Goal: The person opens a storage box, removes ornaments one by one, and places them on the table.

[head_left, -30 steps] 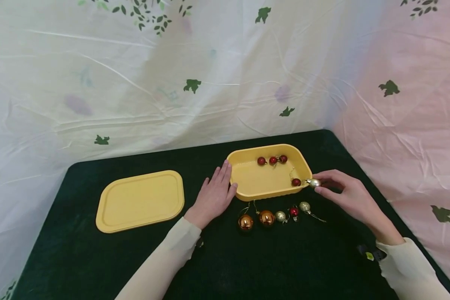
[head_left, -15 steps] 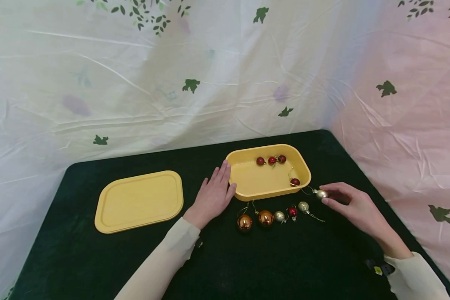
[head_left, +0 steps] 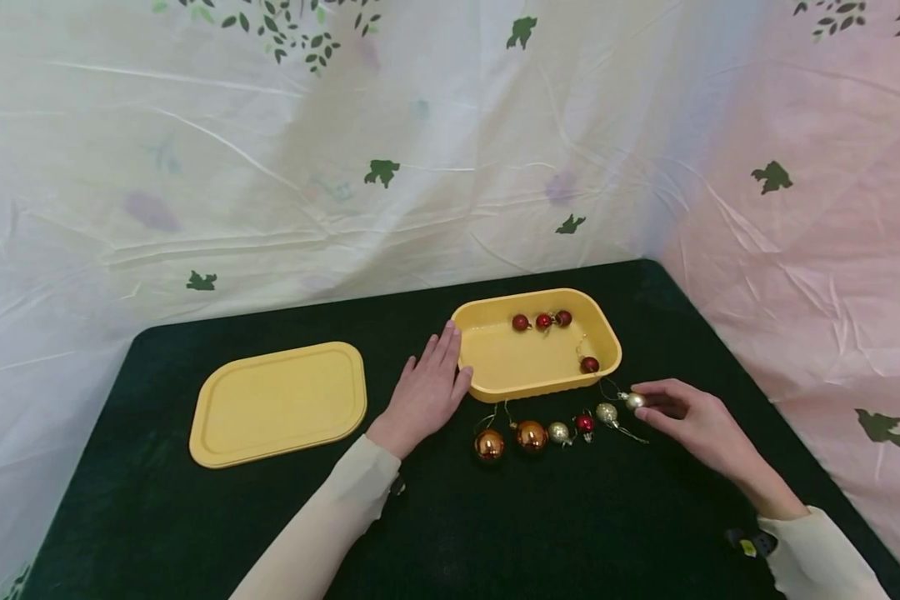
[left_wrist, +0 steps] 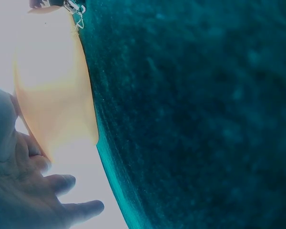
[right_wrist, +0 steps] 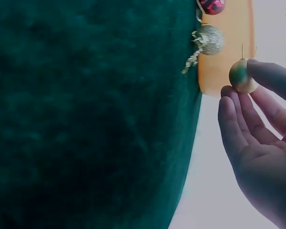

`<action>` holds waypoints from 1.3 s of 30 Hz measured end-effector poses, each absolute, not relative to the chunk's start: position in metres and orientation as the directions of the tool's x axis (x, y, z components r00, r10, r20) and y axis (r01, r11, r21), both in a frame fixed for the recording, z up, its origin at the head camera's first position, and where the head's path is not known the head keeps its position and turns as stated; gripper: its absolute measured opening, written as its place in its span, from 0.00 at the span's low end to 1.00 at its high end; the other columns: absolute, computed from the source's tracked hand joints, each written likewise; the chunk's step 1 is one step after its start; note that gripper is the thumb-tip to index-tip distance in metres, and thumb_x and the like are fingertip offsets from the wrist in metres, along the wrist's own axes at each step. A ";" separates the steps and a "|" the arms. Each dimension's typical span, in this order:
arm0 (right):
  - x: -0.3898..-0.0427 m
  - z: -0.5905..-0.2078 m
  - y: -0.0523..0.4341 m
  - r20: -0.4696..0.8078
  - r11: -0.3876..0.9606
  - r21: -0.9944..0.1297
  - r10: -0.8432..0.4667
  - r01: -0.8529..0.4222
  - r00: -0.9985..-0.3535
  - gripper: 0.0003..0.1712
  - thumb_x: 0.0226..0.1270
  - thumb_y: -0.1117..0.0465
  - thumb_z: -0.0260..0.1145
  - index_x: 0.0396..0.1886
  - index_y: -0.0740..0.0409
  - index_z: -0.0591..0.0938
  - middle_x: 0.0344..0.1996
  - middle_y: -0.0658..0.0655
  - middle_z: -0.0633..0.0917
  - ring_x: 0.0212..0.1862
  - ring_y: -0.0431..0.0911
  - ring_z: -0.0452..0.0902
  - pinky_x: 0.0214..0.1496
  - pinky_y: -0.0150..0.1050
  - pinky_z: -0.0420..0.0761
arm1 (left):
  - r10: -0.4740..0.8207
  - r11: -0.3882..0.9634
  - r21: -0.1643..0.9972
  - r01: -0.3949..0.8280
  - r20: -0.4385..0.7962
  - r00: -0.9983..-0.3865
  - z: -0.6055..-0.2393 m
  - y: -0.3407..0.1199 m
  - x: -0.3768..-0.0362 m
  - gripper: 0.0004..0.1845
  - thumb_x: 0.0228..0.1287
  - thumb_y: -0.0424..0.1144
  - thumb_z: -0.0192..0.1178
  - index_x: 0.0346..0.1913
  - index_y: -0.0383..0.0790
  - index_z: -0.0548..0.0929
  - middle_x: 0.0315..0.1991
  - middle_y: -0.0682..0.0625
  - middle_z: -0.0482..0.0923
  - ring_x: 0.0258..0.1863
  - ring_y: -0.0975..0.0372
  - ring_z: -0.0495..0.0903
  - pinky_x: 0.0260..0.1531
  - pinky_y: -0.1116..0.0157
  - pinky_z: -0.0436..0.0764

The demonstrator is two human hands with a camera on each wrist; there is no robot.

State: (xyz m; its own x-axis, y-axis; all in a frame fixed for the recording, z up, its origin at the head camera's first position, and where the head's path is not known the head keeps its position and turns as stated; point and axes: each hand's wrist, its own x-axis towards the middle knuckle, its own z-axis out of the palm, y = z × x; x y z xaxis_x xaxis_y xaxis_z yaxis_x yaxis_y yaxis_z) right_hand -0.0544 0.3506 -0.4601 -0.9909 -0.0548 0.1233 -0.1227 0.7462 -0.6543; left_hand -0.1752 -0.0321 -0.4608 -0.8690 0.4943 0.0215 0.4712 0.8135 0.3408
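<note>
A yellow tray point(head_left: 532, 387) sits on the dark green cloth with several small red baubles point(head_left: 543, 321) inside. My left hand point(head_left: 431, 379) lies flat on the cloth, fingers straight against the tray's left wall point(left_wrist: 52, 95). My right hand point(head_left: 645, 404) pinches a small pale gold bauble point(head_left: 633, 400) point(right_wrist: 243, 76) between thumb and fingers, low over the cloth just right of a glittery gold bauble point(head_left: 607, 412) point(right_wrist: 209, 39). That one ends a row of baubles in front of the tray: two copper ones point(head_left: 532, 435), a silver-gold one point(head_left: 559, 432) and a red one point(head_left: 586, 423).
The tray's yellow lid point(head_left: 279, 402) lies flat on the cloth to the left. A leaf-printed sheet point(head_left: 420, 167) hangs close behind the table and along its right side. The table's back right corner point(head_left: 648, 267) is near the tray.
My right hand has carried the pale gold bauble from the tray's front right corner down and toward me, to the right end of the row. The left hand has stayed put.
</note>
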 end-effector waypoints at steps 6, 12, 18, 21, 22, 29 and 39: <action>-0.054 -0.466 0.354 0.070 0.764 -0.640 -0.049 -0.083 -0.996 0.18 0.74 0.54 0.70 0.58 0.53 0.84 0.50 0.55 0.86 0.47 0.33 0.83 0.45 0.29 0.82 | 0.498 0.811 0.341 0.475 0.025 -0.867 -0.461 -0.032 -0.175 0.37 0.84 0.57 0.38 0.85 0.43 0.44 0.85 0.52 0.35 0.83 0.52 0.46 0.74 0.39 0.57; -0.054 -0.470 0.355 0.067 0.780 -0.622 -0.043 -0.075 -0.997 0.18 0.73 0.55 0.70 0.57 0.55 0.84 0.48 0.56 0.87 0.46 0.37 0.84 0.44 0.30 0.83 | 0.500 0.809 0.343 0.477 0.026 -0.866 -0.461 -0.033 -0.175 0.38 0.84 0.57 0.38 0.85 0.44 0.43 0.85 0.52 0.34 0.83 0.52 0.46 0.74 0.39 0.57; -0.054 -0.471 0.355 0.049 0.785 -0.616 -0.042 -0.063 -0.998 0.18 0.73 0.55 0.71 0.58 0.56 0.84 0.48 0.56 0.87 0.47 0.41 0.85 0.44 0.30 0.83 | 0.500 0.805 0.348 0.481 0.037 -0.865 -0.462 -0.033 -0.175 0.37 0.84 0.57 0.39 0.85 0.43 0.43 0.85 0.52 0.35 0.82 0.52 0.46 0.74 0.39 0.57; -0.054 -0.471 0.355 0.033 0.787 -0.614 -0.047 -0.057 -0.998 0.19 0.72 0.54 0.70 0.58 0.56 0.84 0.48 0.56 0.87 0.47 0.43 0.85 0.44 0.30 0.82 | 0.501 0.803 0.350 0.482 0.039 -0.864 -0.462 -0.033 -0.175 0.37 0.85 0.56 0.38 0.85 0.43 0.43 0.85 0.52 0.35 0.82 0.52 0.47 0.74 0.39 0.57; -0.054 -0.471 0.355 0.029 0.788 -0.614 -0.049 -0.056 -0.998 0.19 0.72 0.54 0.70 0.58 0.56 0.84 0.48 0.56 0.87 0.47 0.43 0.85 0.44 0.30 0.82 | 0.502 0.803 0.351 0.482 0.038 -0.864 -0.462 -0.033 -0.175 0.37 0.85 0.56 0.38 0.85 0.43 0.43 0.85 0.52 0.35 0.82 0.51 0.47 0.74 0.39 0.57; -0.057 -0.474 0.355 0.016 0.787 -0.614 -0.058 -0.056 -0.998 0.19 0.73 0.55 0.70 0.58 0.57 0.84 0.47 0.55 0.87 0.47 0.46 0.85 0.43 0.31 0.83 | 0.499 0.806 0.349 0.478 0.033 -0.866 -0.462 -0.033 -0.175 0.37 0.85 0.56 0.39 0.85 0.43 0.43 0.85 0.52 0.34 0.83 0.52 0.46 0.74 0.39 0.57; -0.059 -0.474 0.351 0.005 0.774 -0.630 -0.069 -0.057 -0.998 0.20 0.72 0.55 0.71 0.58 0.60 0.84 0.48 0.56 0.87 0.47 0.46 0.85 0.43 0.30 0.83 | 0.500 0.805 0.351 0.477 0.029 -0.866 -0.462 -0.033 -0.174 0.37 0.85 0.56 0.38 0.85 0.43 0.43 0.85 0.52 0.34 0.82 0.51 0.47 0.74 0.39 0.57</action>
State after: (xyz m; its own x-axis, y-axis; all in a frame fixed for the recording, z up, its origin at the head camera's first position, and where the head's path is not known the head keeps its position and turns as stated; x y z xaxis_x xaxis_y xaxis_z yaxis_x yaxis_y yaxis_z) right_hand -0.0587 0.3507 -0.4736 -0.9976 -0.0695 0.0049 -0.0571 0.7745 -0.6300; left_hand -0.1744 -0.0325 -0.4623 -0.8656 0.4999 0.0295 0.4772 0.8055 0.3514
